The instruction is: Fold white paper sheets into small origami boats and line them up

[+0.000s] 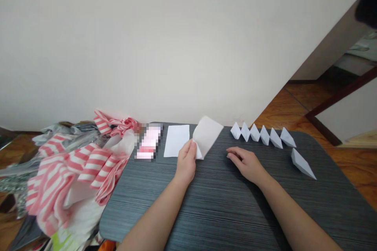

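Observation:
My left hand is closed on a white sheet of paper, gripping its lower left corner with the thumb on top. The paper is lifted off the table, tilted, and bent along its left side. To its left a stack or sheet of white paper lies flat on the table, partly behind my left hand. My right hand is just right of the held sheet, low over the dark table. Its fingers are loosely bent and slightly apart, with nothing visible in them.
Several folded white paper shapes stand in a row at the table's back right; one longer folded shape lies nearer. A blurred-out phone-like object is at the left edge. Striped cloth and bags are heaped beside the dark table.

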The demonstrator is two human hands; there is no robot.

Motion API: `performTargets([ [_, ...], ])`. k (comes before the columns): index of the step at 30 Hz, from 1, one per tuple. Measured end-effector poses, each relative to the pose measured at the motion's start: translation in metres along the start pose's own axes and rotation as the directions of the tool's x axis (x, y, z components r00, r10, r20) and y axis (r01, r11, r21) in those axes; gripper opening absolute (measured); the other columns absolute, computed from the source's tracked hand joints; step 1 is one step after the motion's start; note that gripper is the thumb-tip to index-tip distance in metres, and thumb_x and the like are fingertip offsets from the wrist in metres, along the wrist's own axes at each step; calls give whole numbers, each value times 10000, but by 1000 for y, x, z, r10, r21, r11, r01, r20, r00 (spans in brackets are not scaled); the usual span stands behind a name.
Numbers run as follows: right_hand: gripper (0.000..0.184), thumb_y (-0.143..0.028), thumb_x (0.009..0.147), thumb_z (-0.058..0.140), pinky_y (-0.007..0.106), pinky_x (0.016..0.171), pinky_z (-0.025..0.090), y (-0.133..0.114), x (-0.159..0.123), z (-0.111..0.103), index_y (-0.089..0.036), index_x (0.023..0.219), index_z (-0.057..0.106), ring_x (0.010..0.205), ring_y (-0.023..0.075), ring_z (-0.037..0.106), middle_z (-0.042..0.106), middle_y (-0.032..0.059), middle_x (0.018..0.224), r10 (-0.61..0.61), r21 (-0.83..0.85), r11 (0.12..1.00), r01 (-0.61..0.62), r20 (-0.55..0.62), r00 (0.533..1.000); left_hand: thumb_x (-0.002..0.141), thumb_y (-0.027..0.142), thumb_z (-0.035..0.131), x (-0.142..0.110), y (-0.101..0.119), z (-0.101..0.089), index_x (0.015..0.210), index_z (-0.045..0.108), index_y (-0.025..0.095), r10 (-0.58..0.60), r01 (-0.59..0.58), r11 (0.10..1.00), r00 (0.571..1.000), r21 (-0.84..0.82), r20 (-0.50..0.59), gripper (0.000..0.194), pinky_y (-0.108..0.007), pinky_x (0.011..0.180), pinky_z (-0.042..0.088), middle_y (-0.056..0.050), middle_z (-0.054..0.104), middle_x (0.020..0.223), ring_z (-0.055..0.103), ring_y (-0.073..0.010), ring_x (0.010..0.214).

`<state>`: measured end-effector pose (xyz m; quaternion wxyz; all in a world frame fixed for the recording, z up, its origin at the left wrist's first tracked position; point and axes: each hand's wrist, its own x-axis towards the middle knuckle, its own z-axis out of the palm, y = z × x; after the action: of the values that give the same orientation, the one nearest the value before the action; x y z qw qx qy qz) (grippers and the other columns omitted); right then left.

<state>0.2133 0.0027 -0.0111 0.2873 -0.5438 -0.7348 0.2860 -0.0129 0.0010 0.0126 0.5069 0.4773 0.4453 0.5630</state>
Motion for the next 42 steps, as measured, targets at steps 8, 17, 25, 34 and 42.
performTargets([
  [8,273,-385,857,472,266,558,456,-2,-5,6,-161,741,577,525,150,562,594,10,556,128,331,933,-143,65,990,781,393,596,-4,-6,18,1021,627,93,-332,519,735,837,-437,436,385,-308,702,446,-138,665,908,613,-205,771],
  [17,257,-390,846,489,244,474,435,4,-5,5,-152,843,586,503,138,542,620,15,640,127,428,887,-171,130,983,779,417,580,0,-21,9,920,625,129,-333,378,920,892,-101,305,324,-211,560,384,-41,641,772,549,-129,634],
  [25,371,-389,847,498,243,502,442,-2,-7,5,-164,1141,529,561,134,547,636,33,752,126,503,850,-155,91,988,783,413,557,-1,-23,9,971,550,164,-331,361,930,900,-61,285,312,-187,473,360,9,594,653,518,-102,515],
  [34,394,-404,867,460,227,438,417,-5,-8,4,-199,1203,463,465,105,465,561,-4,666,107,548,823,-148,107,988,779,335,553,0,-21,10,1038,573,167,-321,363,923,908,-124,269,310,-208,538,405,-34,655,786,577,-136,621],
  [42,272,-338,865,456,246,472,447,1,-9,1,-198,1041,610,511,125,520,600,17,687,88,473,873,-116,82,993,740,278,552,2,-20,10,918,606,174,-346,378,913,917,-154,198,213,-219,573,417,-14,631,771,565,-135,648],
])
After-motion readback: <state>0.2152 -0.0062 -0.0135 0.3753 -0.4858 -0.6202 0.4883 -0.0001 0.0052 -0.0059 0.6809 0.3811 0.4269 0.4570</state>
